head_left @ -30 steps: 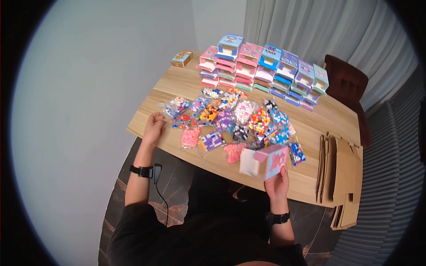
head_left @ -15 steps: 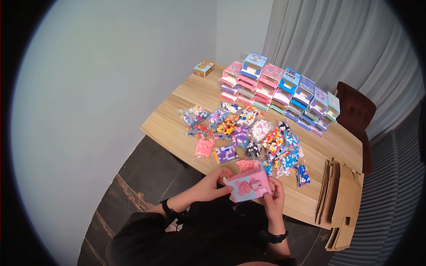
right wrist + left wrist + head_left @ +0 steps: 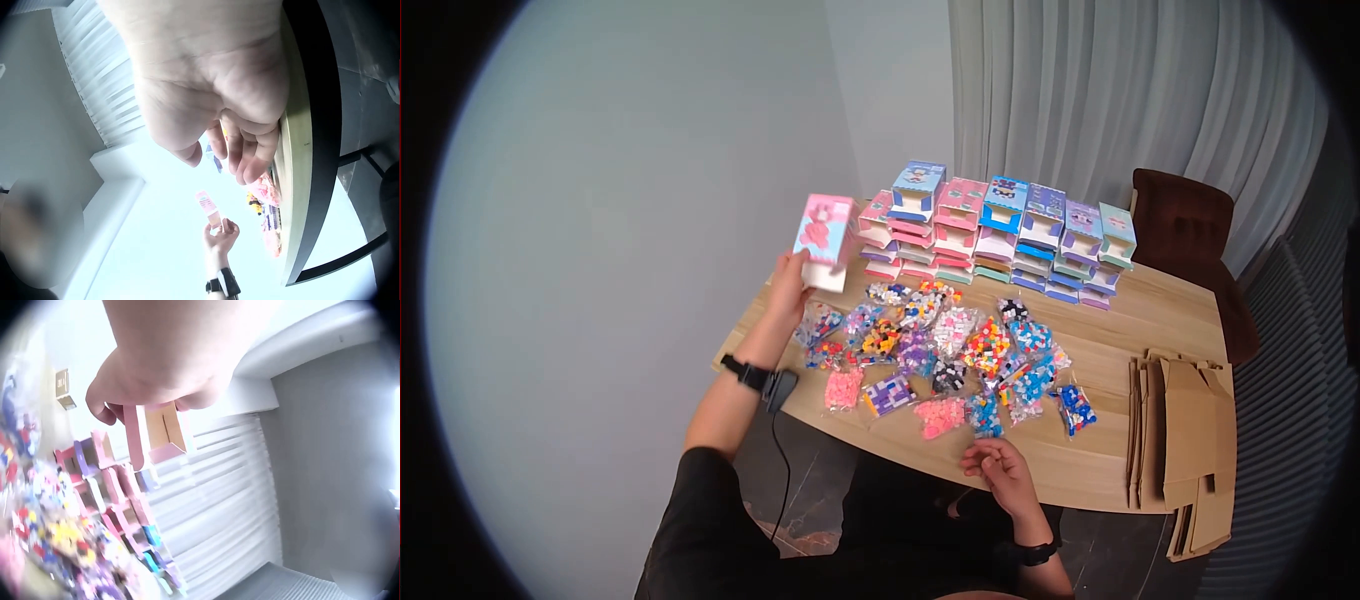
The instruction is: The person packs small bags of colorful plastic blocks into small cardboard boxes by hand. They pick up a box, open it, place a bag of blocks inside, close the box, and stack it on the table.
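Note:
My left hand (image 3: 788, 288) grips a pink and light-blue cardboard box (image 3: 827, 228) by its lower end, raised over the table's far left part. The box's open end with a white flap faces me; in the left wrist view its bare inside (image 3: 164, 425) shows. Loosely bent fingers hold nothing on my right hand (image 3: 1006, 478), which hovers at the table's front edge. Just beyond it lie clear bags of small coloured building bricks, among them a coral-pink bag (image 3: 941, 417) and a blue one (image 3: 984, 413).
Stacked open boxes (image 3: 997, 240) form a wall along the table's back, left of a brown chair (image 3: 1185, 225). Flattened brown cardboard (image 3: 1195, 430) leans at the right edge. A small brown box (image 3: 64, 389) shows in the left wrist view.
Both hands held the box near the front edge half a second ago. The right hand has let go, and the left has carried the box away to the far left, near the stack.

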Available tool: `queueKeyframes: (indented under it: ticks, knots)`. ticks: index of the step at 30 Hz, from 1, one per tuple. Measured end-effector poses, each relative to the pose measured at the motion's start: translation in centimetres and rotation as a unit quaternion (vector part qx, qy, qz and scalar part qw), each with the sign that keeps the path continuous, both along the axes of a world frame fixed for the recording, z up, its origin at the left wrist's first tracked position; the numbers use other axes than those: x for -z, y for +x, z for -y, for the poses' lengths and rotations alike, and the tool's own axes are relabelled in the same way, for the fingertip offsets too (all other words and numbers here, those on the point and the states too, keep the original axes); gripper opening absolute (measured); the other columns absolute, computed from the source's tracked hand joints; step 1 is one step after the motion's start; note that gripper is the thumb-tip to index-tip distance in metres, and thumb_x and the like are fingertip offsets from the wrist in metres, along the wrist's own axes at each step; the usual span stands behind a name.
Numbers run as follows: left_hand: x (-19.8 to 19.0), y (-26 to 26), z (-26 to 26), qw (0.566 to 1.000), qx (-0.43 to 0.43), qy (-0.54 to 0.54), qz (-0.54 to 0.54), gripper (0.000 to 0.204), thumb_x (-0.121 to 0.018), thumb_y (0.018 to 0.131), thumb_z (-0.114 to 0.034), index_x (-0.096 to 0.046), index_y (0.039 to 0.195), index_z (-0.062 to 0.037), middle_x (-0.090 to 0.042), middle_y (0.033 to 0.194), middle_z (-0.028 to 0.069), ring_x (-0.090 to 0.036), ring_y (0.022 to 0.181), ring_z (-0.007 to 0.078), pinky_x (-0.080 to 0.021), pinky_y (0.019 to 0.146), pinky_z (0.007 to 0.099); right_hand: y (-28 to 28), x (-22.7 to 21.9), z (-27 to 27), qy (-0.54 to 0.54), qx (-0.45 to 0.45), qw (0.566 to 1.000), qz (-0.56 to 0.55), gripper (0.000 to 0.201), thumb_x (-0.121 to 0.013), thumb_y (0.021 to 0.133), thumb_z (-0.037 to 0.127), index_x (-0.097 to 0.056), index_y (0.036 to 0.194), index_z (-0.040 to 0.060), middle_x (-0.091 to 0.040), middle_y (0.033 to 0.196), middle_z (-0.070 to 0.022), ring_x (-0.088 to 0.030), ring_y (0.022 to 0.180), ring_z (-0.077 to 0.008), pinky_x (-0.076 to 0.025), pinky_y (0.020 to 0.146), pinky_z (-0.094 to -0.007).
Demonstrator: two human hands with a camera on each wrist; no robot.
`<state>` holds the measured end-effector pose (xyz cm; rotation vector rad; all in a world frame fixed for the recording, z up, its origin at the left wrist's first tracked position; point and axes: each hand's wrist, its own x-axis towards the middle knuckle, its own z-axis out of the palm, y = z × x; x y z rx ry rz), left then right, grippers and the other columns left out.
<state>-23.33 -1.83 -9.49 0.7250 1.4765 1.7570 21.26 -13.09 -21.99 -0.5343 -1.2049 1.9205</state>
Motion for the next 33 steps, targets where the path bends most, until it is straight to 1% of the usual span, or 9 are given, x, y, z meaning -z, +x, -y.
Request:
queueKeyframes:
  ticks: [1,6,11,15,17,23,26,29,33]
  knots:
    - [0.2,-1.3,-2.5,0.999,-0.044,-0.023,0.005,0.033,-0.057,0.090,-0.035,-0.046,0.115,-0.0151,-0.056,0.102,0.0024,-0.055,0.091,0.0152,-0.047,0.075,0.0350,0.1,0.2,-0.1,0.014,-0.004,1.000,0.019,0.028,-0.050,0.099,0.006,-0.050,0.127,0.0017,-0.061,0.116,-0.0129,-0.063,0.103,-0.0218,-0.053,0.087,-0.0347]
    - [0.7,-4.5,-12.3,0.995,-0.026,-0.081,-0.059,0.040,-0.061,0.085,-0.040,-0.045,0.113,-0.0163,-0.055,0.100,0.0022,-0.053,0.089,0.0154,-0.044,0.070,0.0359,0.1,-0.5,0.1,0.026,-0.008,0.999,0.028,0.028,-0.048,0.100,0.006,-0.050,0.127,0.0011,-0.061,0.114,-0.0134,-0.063,0.103,-0.0228,-0.053,0.088,-0.0352]
    - [0.8,-4.1,-18.2,0.983,-0.045,-0.151,-0.097,0.046,-0.060,0.084,-0.039,-0.050,0.120,-0.0107,-0.057,0.100,0.0052,-0.054,0.085,0.0180,-0.043,0.065,0.0372,0.3,-0.2,0.2,0.018,-0.015,0.999,0.031,0.027,-0.048,0.100,0.004,-0.050,0.127,0.0012,-0.061,0.114,-0.0132,-0.062,0.104,-0.0221,-0.053,0.089,-0.0353]
    - [2.0,-4.9,-20.8,0.976,-0.026,-0.185,-0.109,0.038,-0.060,0.086,-0.045,-0.055,0.108,-0.0149,-0.057,0.100,0.0045,-0.052,0.087,0.0178,-0.042,0.073,0.0392,0.3,-0.1,0.0,0.019,-0.021,0.999,0.024,0.028,-0.048,0.099,0.001,-0.049,0.127,0.0021,-0.061,0.115,-0.0123,-0.062,0.106,-0.0205,-0.052,0.090,-0.0342]
    - [1.6,-3.9,-20.3,0.979,-0.028,-0.174,-0.106,0.038,-0.059,0.086,-0.046,-0.055,0.107,-0.0153,-0.057,0.101,0.0044,-0.052,0.089,0.0180,-0.042,0.074,0.0394,0.4,-0.1,0.0,0.014,-0.026,0.999,0.023,0.028,-0.048,0.099,0.001,-0.049,0.127,0.0020,-0.061,0.115,-0.0123,-0.062,0.106,-0.0205,-0.052,0.090,-0.0343]
    - [1.1,-3.9,-19.3,0.965,0.059,-0.192,-0.167,0.039,-0.053,0.089,-0.051,-0.057,0.104,-0.0151,-0.056,0.106,0.0029,-0.052,0.095,0.0197,-0.041,0.080,0.0412,0.2,-0.2,-0.1,0.009,-0.029,0.999,0.019,0.029,-0.046,0.099,0.000,-0.050,0.127,-0.0002,-0.061,0.115,-0.0141,-0.062,0.106,-0.0232,-0.053,0.089,-0.0375]
    - [0.5,-4.3,-18.4,0.958,0.054,-0.190,-0.206,0.041,-0.046,0.092,-0.049,-0.057,0.097,-0.0104,-0.057,0.093,0.0055,-0.054,0.084,0.0192,-0.044,0.066,0.0352,0.3,-0.2,-0.1,0.007,-0.028,0.999,0.015,0.029,-0.047,0.098,0.000,-0.049,0.128,0.0003,-0.061,0.115,-0.0137,-0.062,0.106,-0.0225,-0.052,0.090,-0.0370]
    - [0.5,-8.0,-18.4,0.967,0.073,-0.186,-0.156,0.037,-0.047,0.092,-0.048,-0.058,0.099,-0.0143,-0.057,0.107,0.0025,-0.053,0.095,0.0189,-0.043,0.083,0.0415,0.3,0.0,-0.1,0.002,-0.028,0.999,0.016,0.030,-0.048,0.098,0.001,-0.049,0.128,0.0012,-0.061,0.115,-0.0127,-0.062,0.107,-0.0213,-0.051,0.092,-0.0357]
    - [1.3,-13.4,-16.6,0.948,-0.033,-0.208,-0.240,0.033,-0.049,0.091,-0.037,-0.059,0.107,-0.0100,-0.058,0.103,0.0026,-0.054,0.095,0.0194,-0.046,0.081,0.0390,0.3,-0.3,0.0,-0.006,-0.020,1.000,0.019,0.030,-0.047,0.098,0.000,-0.049,0.128,0.0007,-0.062,0.114,-0.0130,-0.062,0.106,-0.0216,-0.051,0.091,-0.0353]
